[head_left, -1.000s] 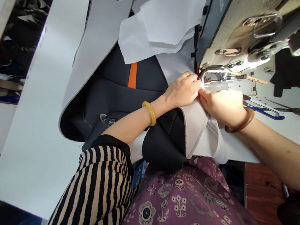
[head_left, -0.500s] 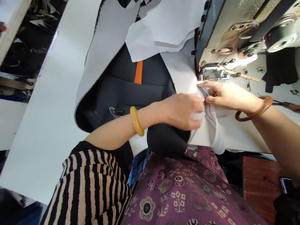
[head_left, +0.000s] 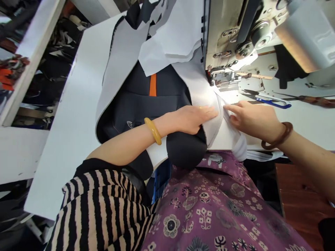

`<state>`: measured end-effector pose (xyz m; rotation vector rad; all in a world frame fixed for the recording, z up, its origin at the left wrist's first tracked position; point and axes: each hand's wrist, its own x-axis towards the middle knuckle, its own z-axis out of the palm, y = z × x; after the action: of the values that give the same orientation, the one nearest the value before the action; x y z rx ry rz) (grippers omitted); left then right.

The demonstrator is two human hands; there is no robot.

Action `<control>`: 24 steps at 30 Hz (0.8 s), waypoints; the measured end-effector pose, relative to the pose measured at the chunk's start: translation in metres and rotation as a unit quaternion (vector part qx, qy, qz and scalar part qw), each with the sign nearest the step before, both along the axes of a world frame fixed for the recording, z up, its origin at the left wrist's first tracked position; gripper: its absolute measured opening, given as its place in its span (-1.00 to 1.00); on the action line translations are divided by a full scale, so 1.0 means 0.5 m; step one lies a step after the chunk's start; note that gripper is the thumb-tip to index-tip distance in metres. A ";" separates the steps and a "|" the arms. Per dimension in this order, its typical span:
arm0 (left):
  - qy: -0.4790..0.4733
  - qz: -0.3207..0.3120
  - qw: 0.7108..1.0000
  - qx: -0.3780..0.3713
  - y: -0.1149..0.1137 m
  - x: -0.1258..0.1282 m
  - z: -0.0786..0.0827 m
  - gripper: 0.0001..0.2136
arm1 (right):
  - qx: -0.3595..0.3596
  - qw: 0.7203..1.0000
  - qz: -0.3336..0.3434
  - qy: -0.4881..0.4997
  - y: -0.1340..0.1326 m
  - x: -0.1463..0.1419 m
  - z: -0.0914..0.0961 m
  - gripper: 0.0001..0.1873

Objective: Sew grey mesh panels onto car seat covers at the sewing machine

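Note:
A dark padded fabric cover [head_left: 133, 103] with an orange strap [head_left: 153, 85] and pale backing lies folded on the sewing table. My left hand [head_left: 191, 116], fingers stretched out flat, rests on its white curved edge panel [head_left: 202, 94], where a stitched line runs along the border. Just right of that edge, my right hand [head_left: 255, 116] pinches a white fabric strip [head_left: 239, 146] between index finger and thumb. The strip runs up to the presser foot [head_left: 216, 80] of the sewing machine [head_left: 222, 38] and hangs over the table's front edge.
Blue-handled thread snips [head_left: 274, 101] and a wooden-handled pointed tool [head_left: 315, 101] lie right of my right hand. Loose white sheets [head_left: 170, 45] cover the cover's far end. At the left, a shelf [head_left: 39, 59] holds scraps beside the white table [head_left: 62, 115].
My left hand has moved left and flattened onto the panel from a curled pose. The curved edge now shows beside the strip. The view has shifted, bringing the snips into sight.

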<state>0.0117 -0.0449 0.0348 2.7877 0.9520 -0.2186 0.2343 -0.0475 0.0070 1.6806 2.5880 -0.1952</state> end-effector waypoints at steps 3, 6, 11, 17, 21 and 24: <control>-0.040 0.046 0.995 -0.077 0.022 -0.007 0.006 -0.56 | -0.025 1.000 -0.007 -0.004 -0.016 -0.001 -0.001 -0.53; -0.118 0.127 0.975 -0.136 0.039 -0.013 0.004 -0.64 | -0.047 0.999 -0.008 -0.003 -0.028 -0.007 0.000 -0.57; -0.112 0.126 0.973 -0.157 0.047 -0.017 -0.009 -0.65 | -0.045 0.999 0.016 0.018 -0.046 -0.023 -0.010 -0.62; -0.055 0.042 0.970 -0.234 0.065 -0.008 0.012 -0.46 | 0.027 0.995 0.075 0.061 -0.090 -0.030 -0.035 -0.62; -0.046 0.048 0.975 -0.210 0.053 0.008 0.025 -0.51 | 0.080 0.988 0.097 0.094 -0.116 -0.015 -0.045 -0.61; -0.043 0.058 0.983 -0.168 0.037 0.017 0.022 -0.55 | 0.023 0.984 0.090 0.154 -0.101 0.002 -0.039 -0.62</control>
<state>0.0202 -0.0265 0.0459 2.4076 0.9541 -0.2178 0.2352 -0.0981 -0.0125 1.5248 2.9697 -0.4206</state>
